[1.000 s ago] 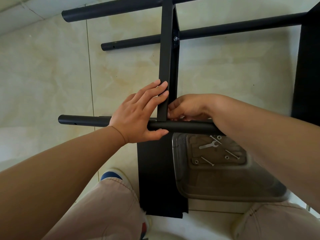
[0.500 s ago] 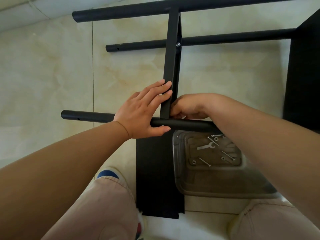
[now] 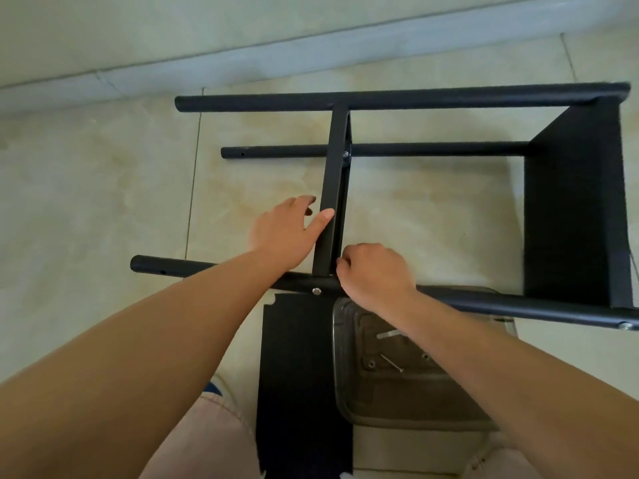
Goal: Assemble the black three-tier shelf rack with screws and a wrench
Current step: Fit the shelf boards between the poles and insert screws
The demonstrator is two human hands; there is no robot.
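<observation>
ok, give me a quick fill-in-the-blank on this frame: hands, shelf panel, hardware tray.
1. The left hand lies open with its thumb against the upright ____ panel.
2. The right hand is closed at the joint where that panel meets the near ____.
3. Loose screws and a wrench lie in a clear plastic ____.
4. A spare black panel lies flat on the ____.

Missing words: shelf; tube; tray; floor

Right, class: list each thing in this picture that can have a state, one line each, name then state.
Rack frame: lying on its side, partly built.
Middle shelf: on edge between the poles.
Near pole: screw head showing below the middle shelf.
Loose shelf: flat on the floor, unattached.
Tray: holds wrench and screws.
Left hand: open, thumb against the middle shelf.
Right hand: closed at the joint.
</observation>
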